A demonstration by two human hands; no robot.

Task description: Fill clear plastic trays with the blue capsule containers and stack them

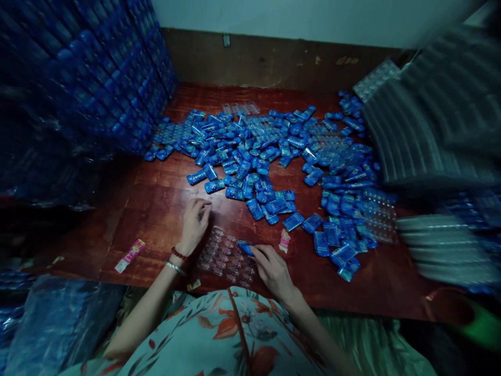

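A clear plastic blister tray (229, 256) with rows of moulded pockets lies flat on the table in front of me. My right hand (274, 269) pinches a small blue packet (245, 247) over the tray's right upper edge. At the tray's upper left, my left hand (195, 222) is curled closed, and a bit of blue like the packets shows between its thumb and fingers. Beyond both hands spreads a loose heap of shiny blue packets (235, 156), with more clear trays (262, 130) lying among them.
Tall stacks of blue packs (105, 78) in clear film stand on the left. Piles of nested clear trays (422, 125) rise at the right, with a lower pile (446, 250) nearer me. Pink wrappers (130, 256) lie on the reddish-brown table (152, 209). A wall (293, 26) closes the back.
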